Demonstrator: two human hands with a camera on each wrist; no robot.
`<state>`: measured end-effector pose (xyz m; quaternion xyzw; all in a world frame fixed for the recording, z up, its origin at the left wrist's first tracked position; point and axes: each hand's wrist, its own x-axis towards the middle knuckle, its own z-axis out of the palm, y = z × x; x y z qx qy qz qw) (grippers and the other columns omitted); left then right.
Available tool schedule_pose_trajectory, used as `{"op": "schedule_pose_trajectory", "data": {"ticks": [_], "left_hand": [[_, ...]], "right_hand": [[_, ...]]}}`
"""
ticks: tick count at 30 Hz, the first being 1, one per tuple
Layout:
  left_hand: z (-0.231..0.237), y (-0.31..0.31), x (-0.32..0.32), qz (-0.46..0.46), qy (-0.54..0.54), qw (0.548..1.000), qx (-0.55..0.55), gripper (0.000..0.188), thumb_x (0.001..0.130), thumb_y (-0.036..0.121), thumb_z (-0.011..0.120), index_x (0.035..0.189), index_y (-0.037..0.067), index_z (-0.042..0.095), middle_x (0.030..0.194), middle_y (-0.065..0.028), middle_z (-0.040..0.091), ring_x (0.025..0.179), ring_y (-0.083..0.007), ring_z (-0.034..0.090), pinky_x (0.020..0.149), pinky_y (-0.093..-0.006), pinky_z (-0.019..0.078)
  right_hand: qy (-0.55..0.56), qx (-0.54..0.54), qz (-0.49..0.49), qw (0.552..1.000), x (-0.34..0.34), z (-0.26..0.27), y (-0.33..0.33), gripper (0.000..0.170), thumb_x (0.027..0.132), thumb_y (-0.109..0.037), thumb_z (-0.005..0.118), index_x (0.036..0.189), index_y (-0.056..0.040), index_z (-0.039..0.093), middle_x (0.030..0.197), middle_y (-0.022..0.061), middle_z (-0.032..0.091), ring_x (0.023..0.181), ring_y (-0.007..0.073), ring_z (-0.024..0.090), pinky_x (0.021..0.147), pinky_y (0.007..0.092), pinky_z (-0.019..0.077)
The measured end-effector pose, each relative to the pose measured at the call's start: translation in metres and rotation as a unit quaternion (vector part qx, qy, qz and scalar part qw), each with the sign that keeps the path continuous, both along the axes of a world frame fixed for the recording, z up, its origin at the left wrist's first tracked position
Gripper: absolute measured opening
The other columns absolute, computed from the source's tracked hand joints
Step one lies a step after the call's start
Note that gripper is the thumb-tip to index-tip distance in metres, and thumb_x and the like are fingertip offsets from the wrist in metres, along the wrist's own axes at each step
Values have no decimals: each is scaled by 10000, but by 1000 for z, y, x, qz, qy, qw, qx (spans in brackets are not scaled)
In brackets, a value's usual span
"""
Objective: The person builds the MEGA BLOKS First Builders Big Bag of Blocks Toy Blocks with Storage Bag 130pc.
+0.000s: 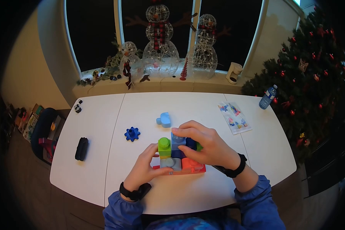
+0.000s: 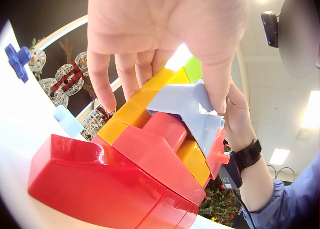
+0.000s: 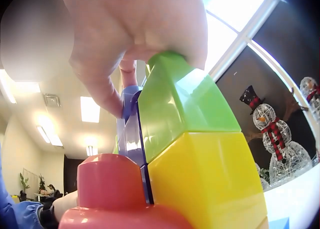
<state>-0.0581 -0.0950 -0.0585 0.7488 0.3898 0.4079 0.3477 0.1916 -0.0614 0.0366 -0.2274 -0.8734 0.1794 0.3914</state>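
Note:
A stack of toy building blocks stands near the front of the table, its red base [image 2: 95,179] lowest. My left hand [image 1: 142,166] grips the stack's left side. Its thumb presses a grey-blue piece [image 1: 170,164], while its fingers reach along the yellow-orange blocks [image 2: 132,109]. On top, my right hand [image 1: 209,143] pinches a light blue block [image 1: 178,142] between thumb and fingers, next to a lime green block [image 1: 164,145]. A coral block [image 1: 192,164] sits at the front right. Green [image 3: 185,104] and yellow [image 3: 205,176] blocks rise beneath the right palm; dark blue ones are partly hidden.
Beyond the stack lie a loose light blue piece [image 1: 165,120] and a dark blue gear-shaped piece [image 1: 132,133]. A black case [image 1: 81,148] is at the left, a picture leaflet [image 1: 235,117] at the right. A water bottle [image 1: 268,97] stands by the far right edge.

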Motion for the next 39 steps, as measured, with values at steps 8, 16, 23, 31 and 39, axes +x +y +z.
{"op": "schedule_pose_trajectory", "data": {"ticks": [8, 16, 23, 31, 39], "left_hand": [[1, 0, 0, 0, 3, 1000, -10, 852, 746, 161, 938, 1475, 24, 519, 1313, -94, 638, 1178, -237, 653, 1001, -397, 547], [1, 2, 0, 3, 9, 1000, -19, 861, 719, 151, 954, 1460, 19, 536, 1330, -94, 629, 1182, -239, 650, 1009, -389, 545], [0, 1, -1, -1, 1, 1000, -20, 844, 712, 157, 963, 1438, 18, 555, 1311, -103, 625, 1170, -243, 647, 1015, -382, 539], [1, 1, 0, 0, -6, 1000, -16, 846, 711, 171, 967, 1436, 19, 557, 1305, -103, 626, 1161, -241, 646, 1009, -385, 536], [2, 1, 1, 0, -14, 1000, -7, 768, 763, 224, 935, 1420, 68, 569, 1274, -129, 643, 1139, -295, 652, 963, -400, 543]], "right_hand": [[95, -203, 57, 973, 24, -2, 32, 406, 986, -168, 715, 1381, -93, 656, 1167, 161, 714, 1022, 271, 725, 930, 353, 563], [-258, -128, -151, 946, 47, -75, 70, 396, 936, -176, 698, 1322, -107, 637, 1204, 135, 661, 1029, 337, 702, 889, 407, 572], [-369, -128, -142, 909, 53, -96, 62, 299, 906, -204, 684, 1180, -85, 662, 1149, 191, 664, 987, 402, 699, 825, 472, 587], [-130, -133, -150, 971, 55, -70, 62, 385, 866, -46, 715, 1245, -42, 643, 1104, 175, 670, 971, 329, 704, 851, 411, 586], [219, -101, -23, 970, 35, -7, 21, 473, 854, 21, 776, 1301, 15, 620, 1119, 107, 665, 1031, 177, 697, 964, 320, 585]]}}
